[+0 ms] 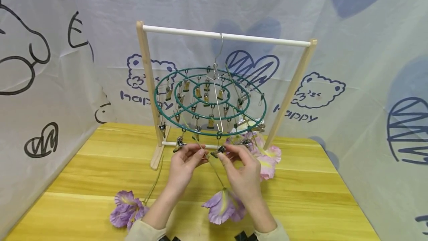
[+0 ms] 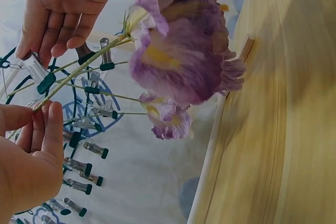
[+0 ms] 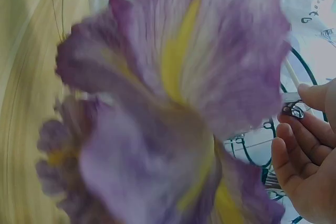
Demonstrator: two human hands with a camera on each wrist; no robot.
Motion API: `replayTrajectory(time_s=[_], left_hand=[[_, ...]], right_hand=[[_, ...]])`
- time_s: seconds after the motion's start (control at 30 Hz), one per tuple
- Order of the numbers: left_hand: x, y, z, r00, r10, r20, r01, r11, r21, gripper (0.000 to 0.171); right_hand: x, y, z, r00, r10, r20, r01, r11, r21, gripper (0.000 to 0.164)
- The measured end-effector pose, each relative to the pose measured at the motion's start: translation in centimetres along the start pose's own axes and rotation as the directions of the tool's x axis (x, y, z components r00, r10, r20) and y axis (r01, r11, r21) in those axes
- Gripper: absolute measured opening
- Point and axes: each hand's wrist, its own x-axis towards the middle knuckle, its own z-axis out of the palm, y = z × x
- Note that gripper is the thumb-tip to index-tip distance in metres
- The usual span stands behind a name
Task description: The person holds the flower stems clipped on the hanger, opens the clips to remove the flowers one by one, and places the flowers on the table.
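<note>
A purple artificial flower (image 1: 222,207) hangs head-down from a thin green stem (image 1: 217,174). My left hand (image 1: 183,163) pinches that stem between thumb and fingers, just below the front of a round green clip hanger (image 1: 207,133). On the hanger's front edge, a metal clip (image 1: 219,151) with dark green tips is pinched by my right hand (image 1: 245,168). In the left wrist view the stem (image 2: 79,70) runs close past the clip (image 2: 39,74). Large petals (image 3: 231,77) cover most of the right wrist view, with the right thumb and fingers at its edge.
The hanger hooks over the white bar (image 1: 184,31) of a wooden stand (image 1: 292,92). Several clips dangle from its rings. Pink and purple flowers (image 1: 267,163) hang at the right. Another purple flower (image 1: 125,211) lies on the table (image 1: 301,196) at the left.
</note>
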Motion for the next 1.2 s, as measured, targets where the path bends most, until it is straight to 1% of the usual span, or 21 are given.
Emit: replayTrajectory(time_s=[0.2,0.5,0.77,0.83,0.97,1.2], left_hand=[[-0.3,0.6,-0.7,1.000,-0.026,0.018,0.025,0.999,0.041,0.018],[-0.8,1.0,-1.3,0.992,-0.088,0.087,0.080,0.993,0.088,0.022],[-1.2,1.2,-1.7,0.985,-0.141,0.103,0.128,0.984,0.121,0.019],[-1.3,1.3,-1.9,0.981,-0.156,0.116,0.141,0.982,0.129,0.020],[-1.1,1.6,-2.5,0.970,-0.194,0.147,0.167,0.970,0.174,0.024],[-0.4,2.1,-3.6,0.949,-0.232,0.213,0.172,0.949,0.266,0.025]], right_hand=[[0.0,-0.1,-0.1,1.000,0.011,0.007,-0.011,1.000,-0.004,0.028],[0.1,0.3,-0.5,1.000,0.027,0.006,-0.027,0.999,-0.022,0.027],[0.1,0.3,-0.7,0.999,0.050,0.008,-0.050,0.999,-0.019,0.027],[0.1,0.3,-0.7,0.999,0.051,0.008,-0.051,0.999,-0.018,0.027],[0.1,0.4,-0.7,0.999,0.049,0.011,-0.049,0.999,-0.016,0.027],[0.2,0.5,-0.8,1.000,0.019,0.012,-0.019,1.000,-0.009,0.027]])
